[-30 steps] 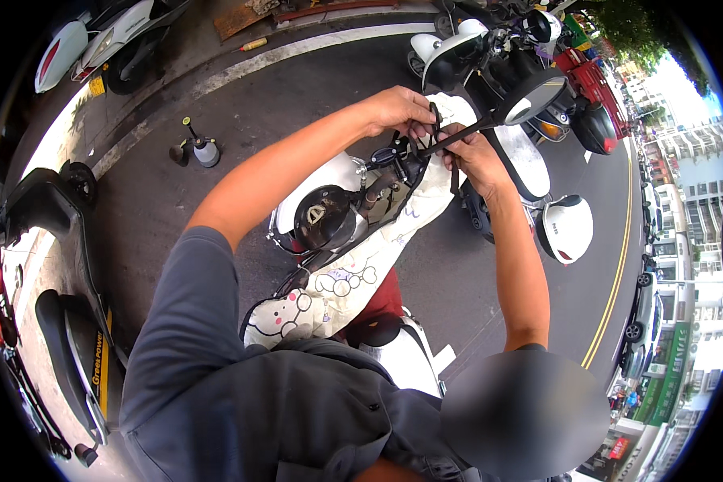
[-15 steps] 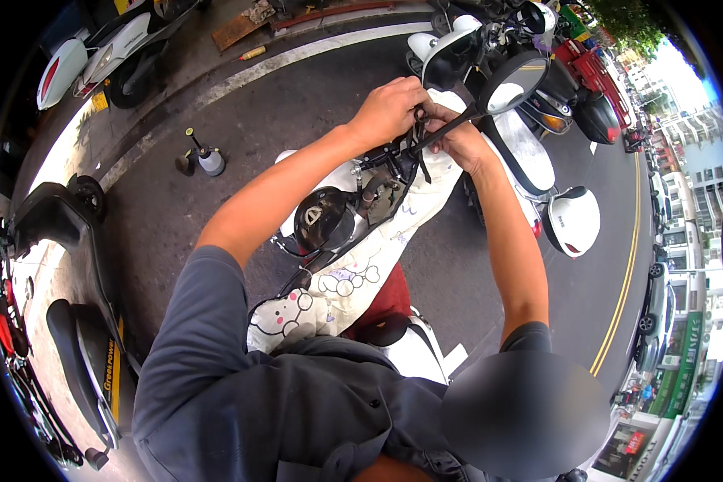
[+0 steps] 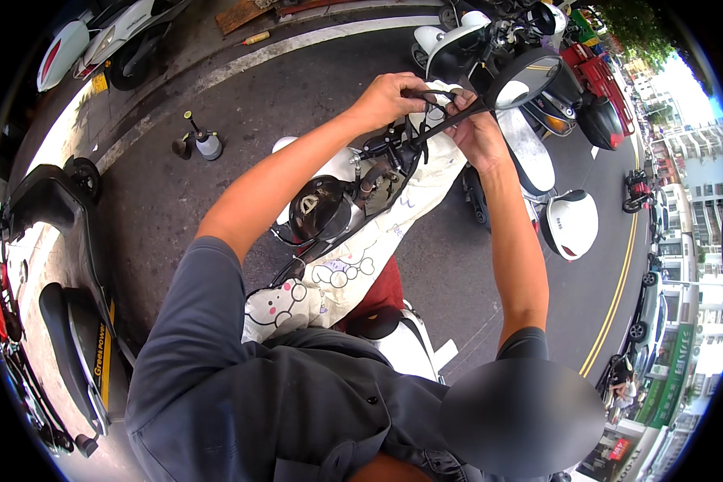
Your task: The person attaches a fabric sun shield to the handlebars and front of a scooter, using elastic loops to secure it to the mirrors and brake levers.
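Since the black strap (image 3: 436, 92) looks soft, two spots are suitably pinched by the left hand (image 3: 392, 96) and right hand (image 3: 479, 135).

Small whitish plastic pump sprayer with yellow top (image 3: 208, 146) stood left on dark grey asphalt (image 3: 169, 213). Black scooter with yellow side stripe (image 3: 87, 345) was near left; white scooter with red tail light (image 3: 108, 40), far left. Right: rounded white hard-shell top case (image 3: 572, 221), double yellow road line (image 3: 618, 289). Far right: red metal cargo vehicle (image 3: 598, 79).
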A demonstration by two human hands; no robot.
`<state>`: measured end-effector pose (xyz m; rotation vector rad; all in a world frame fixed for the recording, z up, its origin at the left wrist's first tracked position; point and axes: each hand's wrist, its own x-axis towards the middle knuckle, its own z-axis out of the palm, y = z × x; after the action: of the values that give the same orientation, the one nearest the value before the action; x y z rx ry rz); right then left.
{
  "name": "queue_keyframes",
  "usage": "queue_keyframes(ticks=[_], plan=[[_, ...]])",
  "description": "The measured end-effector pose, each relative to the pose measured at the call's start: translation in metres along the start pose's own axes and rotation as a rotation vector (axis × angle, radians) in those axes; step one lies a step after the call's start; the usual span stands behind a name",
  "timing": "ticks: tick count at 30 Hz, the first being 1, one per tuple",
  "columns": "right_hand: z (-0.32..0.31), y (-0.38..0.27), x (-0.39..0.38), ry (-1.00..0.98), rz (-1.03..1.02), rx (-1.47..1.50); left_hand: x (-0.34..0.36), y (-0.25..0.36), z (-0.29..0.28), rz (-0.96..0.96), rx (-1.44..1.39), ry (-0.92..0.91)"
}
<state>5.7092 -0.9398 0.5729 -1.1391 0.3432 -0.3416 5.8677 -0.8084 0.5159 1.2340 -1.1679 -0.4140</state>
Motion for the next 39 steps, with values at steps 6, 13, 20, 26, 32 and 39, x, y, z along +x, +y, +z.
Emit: queue_keyframes(ticks=[6,13,20,26,32,39], plan=[[0.004,0.002,-0.008,-0.073,0.205,-0.317,-0.001,0.006,-0.002,-0.003,-0.017,-0.013],[0.003,0.003,-0.001,0.023,0.085,-0.272,-0.002,0.006,-0.009,-0.001,0.049,-0.068],[-0.008,-0.012,-0.025,0.065,0.038,-0.706,-0.026,-0.006,-0.022,-0.258,-0.114,-0.032],[-0.039,0.025,-0.128,0.13,0.202,-0.641,-0.097,-0.024,-0.02,-0.519,-0.444,0.118],[0.027,0.042,-0.155,0.208,-0.302,-1.351,-0.114,0.025,-0.007,-0.255,-0.386,0.277],[0.078,0.104,-0.162,0.37,-0.398,-1.019,-0.149,0.116,0.052,0.231,0.365,-0.017]])
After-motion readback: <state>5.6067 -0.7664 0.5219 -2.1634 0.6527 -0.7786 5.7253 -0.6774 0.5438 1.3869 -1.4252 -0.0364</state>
